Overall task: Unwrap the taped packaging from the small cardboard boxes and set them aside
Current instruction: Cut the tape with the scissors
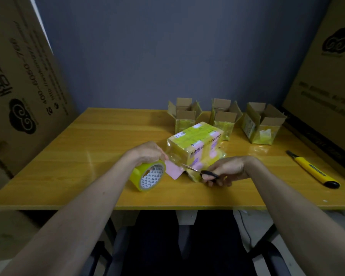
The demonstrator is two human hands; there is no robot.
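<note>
A bundle wrapped in clear yellowish tape [195, 144], showing pink and yellow packs, lies mid-table. My left hand [147, 153] grips a yellow tape roll [147, 176] just left of it, with a strip of tape stretched from the roll to the bundle. My right hand [223, 172] holds black-handled scissors [201, 172]; their blades reach the stretched tape at the bundle's near left corner. Three small cardboard boxes stand behind with flaps open: left [184, 114], middle [224, 116], right [262, 124].
A yellow utility knife [312, 170] lies at the right of the wooden table [68, 166]. Large cardboard cartons lean at the left [22, 76] and right [327, 76]. A chair sits under the table's front edge.
</note>
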